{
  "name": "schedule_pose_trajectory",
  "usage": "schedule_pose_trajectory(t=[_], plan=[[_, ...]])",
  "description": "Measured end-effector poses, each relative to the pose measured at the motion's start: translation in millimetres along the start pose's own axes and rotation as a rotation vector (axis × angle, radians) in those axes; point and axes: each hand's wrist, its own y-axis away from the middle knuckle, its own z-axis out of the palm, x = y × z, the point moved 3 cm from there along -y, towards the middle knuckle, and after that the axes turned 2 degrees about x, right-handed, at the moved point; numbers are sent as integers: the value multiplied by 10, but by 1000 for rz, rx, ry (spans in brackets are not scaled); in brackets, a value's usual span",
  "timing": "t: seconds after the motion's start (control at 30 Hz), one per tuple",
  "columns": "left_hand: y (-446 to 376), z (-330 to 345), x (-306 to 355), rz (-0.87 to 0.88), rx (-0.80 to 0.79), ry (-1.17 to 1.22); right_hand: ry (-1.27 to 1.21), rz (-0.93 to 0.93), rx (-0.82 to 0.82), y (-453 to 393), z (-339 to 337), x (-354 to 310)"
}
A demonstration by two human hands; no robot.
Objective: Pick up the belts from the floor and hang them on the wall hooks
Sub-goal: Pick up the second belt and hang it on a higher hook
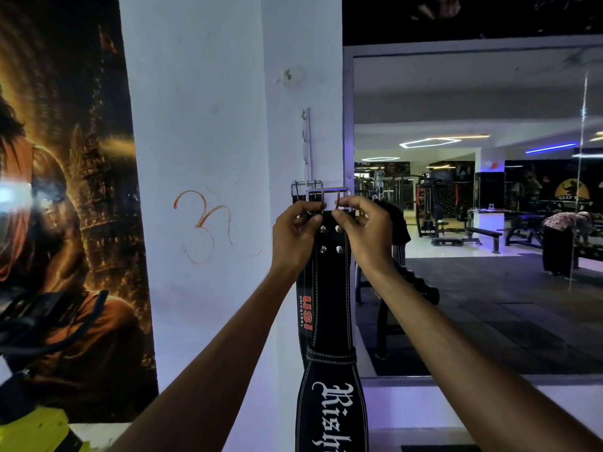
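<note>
Head view. Both arms raised to the white pillar, at the narrow hook rack screwed to its corner. Left hand and right hand each pinch the top of a black belt just under its metal buckle, one hand on each side edge. Judged reason: holding both sides keeps the buckle frame square and level, so it can be slipped over a hook. Both hands closed on the belt, fingers curled in front, thumbs on the near face.

The belt hangs straight down between the forearms, its wide lettered part low in frame, lower end out of sight. The buckle sits above the fingertips, at the foot of the rack.

A second belt with red lettering hangs behind, its own buckle just left and slightly higher, apparently already hooked. Whether the held buckle has caught a hook cannot be told.
</note>
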Motion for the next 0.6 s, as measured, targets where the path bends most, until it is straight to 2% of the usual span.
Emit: schedule_pose_trajectory(t=[0.17,0.3,0.6], plan=[[-193,177,4,-47,109,129,-82,-2,68,-245,-1,81],[-425,260,-158,-9,163,76,-64,-36,68,-503,81,274],[-1291,301,-1081,-10,161,137,-185,2,112,-1128,728,1082]])
